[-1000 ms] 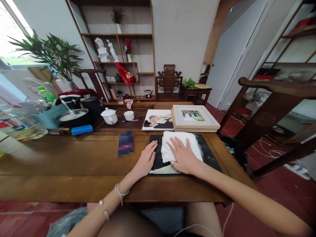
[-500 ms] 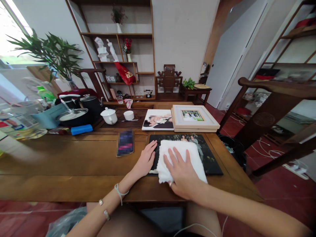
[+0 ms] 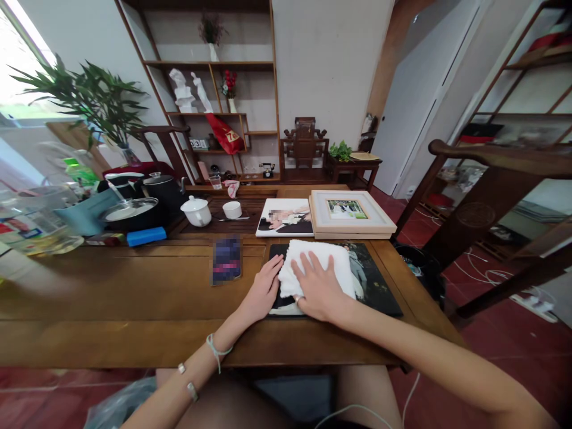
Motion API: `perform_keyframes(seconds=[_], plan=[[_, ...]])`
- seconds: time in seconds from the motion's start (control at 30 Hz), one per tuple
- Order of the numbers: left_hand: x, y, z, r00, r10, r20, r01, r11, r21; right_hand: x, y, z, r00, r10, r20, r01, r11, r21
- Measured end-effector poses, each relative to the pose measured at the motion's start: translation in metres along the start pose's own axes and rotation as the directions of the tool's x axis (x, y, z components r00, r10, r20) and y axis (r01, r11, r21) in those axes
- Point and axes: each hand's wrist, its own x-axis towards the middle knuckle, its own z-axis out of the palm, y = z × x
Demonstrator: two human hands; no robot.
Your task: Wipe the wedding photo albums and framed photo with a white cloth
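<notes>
A dark photo panel [image 3: 382, 289] with a couple pictured on it lies flat on the wooden table, near its front edge. Over its left and middle part rests a folded white cloth [image 3: 342, 268]. My right hand [image 3: 319, 286] presses flat on this cloth, fingers spread and stretched out. At the panel's left edge lies my left hand [image 3: 260, 291], its fingers extended and touching the border, with nothing held. Cloth and right hand hide part of the picture.
Behind the panel lie a white-edged photo print [image 3: 286, 223] and pale wooden frames [image 3: 357, 229]. A phone [image 3: 226, 260] is left of my hands. Farther left stand a white teapot [image 3: 196, 213], a small white cup [image 3: 232, 209] and a blue block [image 3: 146, 236]. A dark chair [image 3: 482, 208] stands at right.
My right hand has slid the cloth up and left across the panel, uncovering some of its lower and right part. My left hand has stayed at the left edge.
</notes>
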Motion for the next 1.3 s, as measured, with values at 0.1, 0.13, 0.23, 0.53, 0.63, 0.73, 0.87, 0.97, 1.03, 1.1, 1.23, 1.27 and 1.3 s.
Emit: perform_keyframes(seconds=[0.1, 0.13, 0.23, 0.53, 0.63, 0.73, 0.87, 0.97, 1.03, 1.1, 1.23, 1.27, 1.3], plan=[[0.000, -0.002, 0.000, 1.000, -0.007, -0.002, 0.007, 1.000, 0.000, 0.014, -0.001, 0.000, 1.000, 0.027, -0.011, -0.027, 0.999, -0.030], [-0.001, -0.003, 0.000, 1.000, -0.005, 0.000, 0.005, 1.000, -0.009, 0.013, -0.005, -0.001, 0.999, 0.032, -0.012, -0.032, 0.999, -0.044], [-0.002, -0.006, -0.002, 0.999, 0.031, 0.016, -0.030, 0.998, -0.053, -0.002, -0.020, -0.003, 1.000, 0.028, 0.007, -0.027, 0.995, -0.092], [0.003, -0.014, 0.005, 0.999, 0.013, -0.030, -0.014, 1.000, -0.011, -0.046, -0.062, -0.005, 0.996, -0.068, -0.052, 0.059, 0.985, -0.163], [0.002, -0.017, 0.005, 1.000, 0.011, -0.010, -0.011, 1.000, -0.019, -0.038, -0.060, -0.005, 0.994, -0.079, -0.069, 0.068, 0.987, -0.147], [-0.001, -0.016, 0.002, 0.998, 0.056, 0.008, -0.055, 0.997, -0.045, -0.025, -0.047, -0.009, 0.998, -0.057, -0.003, 0.056, 0.989, -0.138], [-0.001, -0.009, 0.001, 0.998, 0.063, 0.010, -0.063, 0.997, -0.038, -0.002, -0.018, -0.020, 1.000, -0.003, 0.015, 0.004, 0.997, -0.072], [0.000, -0.005, 0.001, 0.999, 0.035, -0.005, -0.036, 0.999, -0.001, 0.019, 0.005, -0.026, 1.000, 0.002, -0.002, -0.002, 1.000, 0.019], [0.001, -0.005, 0.002, 1.000, 0.014, -0.016, -0.014, 1.000, 0.019, 0.034, 0.017, -0.026, 1.000, -0.007, 0.005, 0.006, 0.997, 0.072], [0.001, -0.005, 0.002, 1.000, 0.010, -0.023, -0.010, 1.000, 0.021, 0.051, 0.024, -0.026, 1.000, -0.020, 0.008, 0.019, 0.994, 0.108], [0.000, -0.006, 0.002, 1.000, 0.014, -0.021, -0.014, 1.000, 0.023, 0.080, 0.024, -0.023, 0.998, -0.067, 0.014, 0.065, 0.988, 0.144], [0.000, -0.006, 0.002, 1.000, 0.005, -0.018, -0.004, 1.000, 0.031, 0.086, 0.022, -0.023, 0.996, -0.086, 0.014, 0.083, 0.985, 0.152], [0.000, -0.006, 0.002, 1.000, -0.006, -0.014, 0.007, 0.999, 0.038, 0.090, 0.020, -0.022, 0.994, -0.106, 0.013, 0.102, 0.982, 0.159]])
